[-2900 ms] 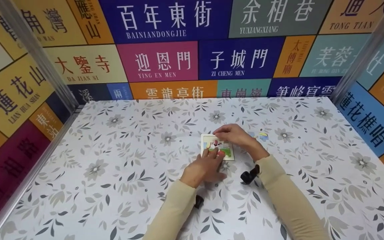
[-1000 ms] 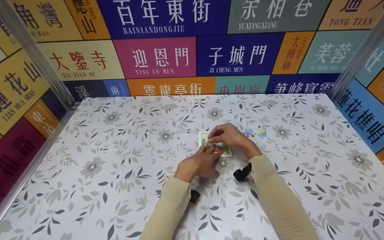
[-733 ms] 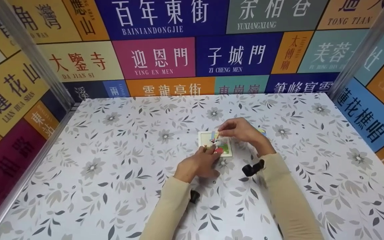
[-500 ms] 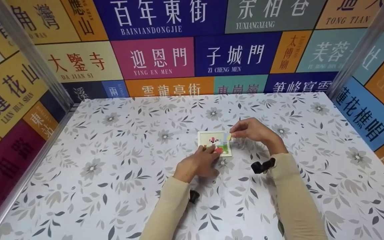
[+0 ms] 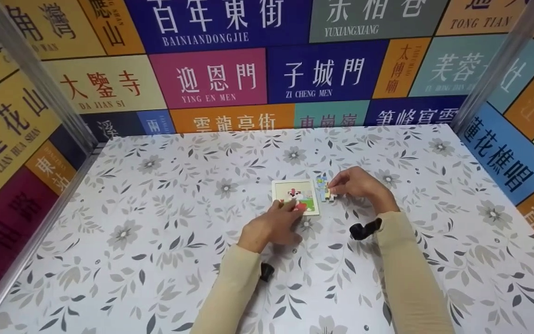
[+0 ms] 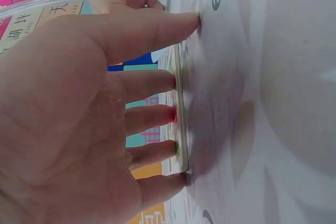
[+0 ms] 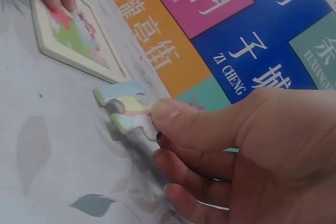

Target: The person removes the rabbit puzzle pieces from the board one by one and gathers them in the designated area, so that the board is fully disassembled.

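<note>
A small square jigsaw board (image 5: 283, 186) with a pale frame lies on the table, several picture pieces set in its lower and right parts and bare cream at its upper left. My left hand (image 5: 274, 227) spreads its fingers over the near edge; in the left wrist view its fingertips (image 6: 167, 114) touch the picture, the thumb reaching toward the cloth. Just right of the board, my right hand (image 5: 362, 185) pinches a jigsaw piece (image 7: 128, 106) between thumb and fingers. That piece, light blue, yellow and white, is tilted and held close to the board's edge.
A white cloth (image 5: 193, 195) with grey flowers and leaves covers the table. Colourful panels with Chinese lettering (image 5: 327, 74) rise behind and at both sides. Clear upright posts (image 5: 494, 69) stand at the back corners. Black wrist devices (image 5: 364, 229) hang below both cuffs.
My right hand has lifted the piece from over the board and carried it rightward, past the right edge. My left hand has stayed at the board's near edge.
</note>
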Motion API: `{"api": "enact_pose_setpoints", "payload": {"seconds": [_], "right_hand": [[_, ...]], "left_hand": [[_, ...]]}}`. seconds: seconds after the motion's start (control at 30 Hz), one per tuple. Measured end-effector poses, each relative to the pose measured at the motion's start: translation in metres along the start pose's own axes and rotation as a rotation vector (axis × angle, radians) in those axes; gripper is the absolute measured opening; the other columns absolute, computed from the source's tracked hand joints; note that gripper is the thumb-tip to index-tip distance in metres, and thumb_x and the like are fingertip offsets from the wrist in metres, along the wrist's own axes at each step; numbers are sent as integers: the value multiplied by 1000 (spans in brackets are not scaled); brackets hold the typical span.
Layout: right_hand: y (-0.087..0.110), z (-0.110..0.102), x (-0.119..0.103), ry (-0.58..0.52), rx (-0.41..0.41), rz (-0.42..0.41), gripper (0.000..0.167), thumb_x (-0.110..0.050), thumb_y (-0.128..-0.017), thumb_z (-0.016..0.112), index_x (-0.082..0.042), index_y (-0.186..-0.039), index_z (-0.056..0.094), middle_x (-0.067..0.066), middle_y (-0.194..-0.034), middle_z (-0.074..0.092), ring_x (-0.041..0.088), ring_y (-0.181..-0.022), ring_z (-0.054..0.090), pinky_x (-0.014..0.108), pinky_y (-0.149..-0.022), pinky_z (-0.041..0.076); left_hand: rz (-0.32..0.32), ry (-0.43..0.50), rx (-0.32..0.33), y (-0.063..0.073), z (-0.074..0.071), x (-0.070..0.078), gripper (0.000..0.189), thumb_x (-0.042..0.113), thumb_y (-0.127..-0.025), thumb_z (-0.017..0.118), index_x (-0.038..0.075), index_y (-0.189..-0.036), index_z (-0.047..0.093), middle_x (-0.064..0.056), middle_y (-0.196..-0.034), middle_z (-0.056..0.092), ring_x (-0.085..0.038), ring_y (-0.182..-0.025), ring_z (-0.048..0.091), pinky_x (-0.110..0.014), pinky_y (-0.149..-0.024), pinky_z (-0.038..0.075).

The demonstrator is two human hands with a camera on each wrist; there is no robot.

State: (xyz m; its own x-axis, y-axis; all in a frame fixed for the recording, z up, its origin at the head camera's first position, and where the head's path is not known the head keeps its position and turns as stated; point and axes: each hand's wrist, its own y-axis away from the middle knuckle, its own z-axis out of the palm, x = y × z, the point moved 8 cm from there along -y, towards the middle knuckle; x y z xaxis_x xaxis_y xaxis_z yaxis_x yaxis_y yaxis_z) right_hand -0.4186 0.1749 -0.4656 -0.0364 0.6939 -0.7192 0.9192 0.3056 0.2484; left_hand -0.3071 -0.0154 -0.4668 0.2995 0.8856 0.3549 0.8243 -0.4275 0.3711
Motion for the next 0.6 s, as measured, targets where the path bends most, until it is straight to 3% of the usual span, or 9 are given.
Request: {"api": "enact_pose_setpoints", "payload": {"seconds": [0.13, 0.27, 0.4, 0.6], "right_hand": [[3, -1, 5, 3, 18, 74, 20, -14, -91, 72, -3, -108, 73, -2, -91, 69, 11, -75, 52, 25, -68, 44], [4, 0, 6, 17, 42, 125, 18, -13, -91, 72, -3, -106, 74, -1, -91, 68, 12, -76, 53, 25, -68, 45], [3, 1, 5, 24, 44, 132, 19, -13, -91, 72, -3, -107, 74, 0, -91, 69, 11, -76, 54, 24, -68, 45], [1, 3, 2, 33, 43, 137, 20, -13, -91, 72, -3, -109, 73, 7, -106, 71, 13, -82, 56, 24, -72, 46]], "left_hand": [[3, -3, -1, -3, 2, 4, 74, 35, -90, 67, 28, -157, 35, 3, -170, 17, -30, -158, 11, -51, -123, 28], [18, -14, -1, -3, 2, 6, 75, 35, -90, 66, 27, -157, 35, 2, -170, 17, -30, -158, 12, -52, -122, 28], [20, -28, 10, -3, 1, 7, 75, 34, -90, 67, 26, -157, 35, 1, -170, 18, -30, -157, 13, -51, -122, 29], [13, -26, 18, -1, -1, 4, 73, 34, -90, 67, 26, -156, 37, 0, -169, 20, -30, -157, 14, -51, -122, 30]]}}
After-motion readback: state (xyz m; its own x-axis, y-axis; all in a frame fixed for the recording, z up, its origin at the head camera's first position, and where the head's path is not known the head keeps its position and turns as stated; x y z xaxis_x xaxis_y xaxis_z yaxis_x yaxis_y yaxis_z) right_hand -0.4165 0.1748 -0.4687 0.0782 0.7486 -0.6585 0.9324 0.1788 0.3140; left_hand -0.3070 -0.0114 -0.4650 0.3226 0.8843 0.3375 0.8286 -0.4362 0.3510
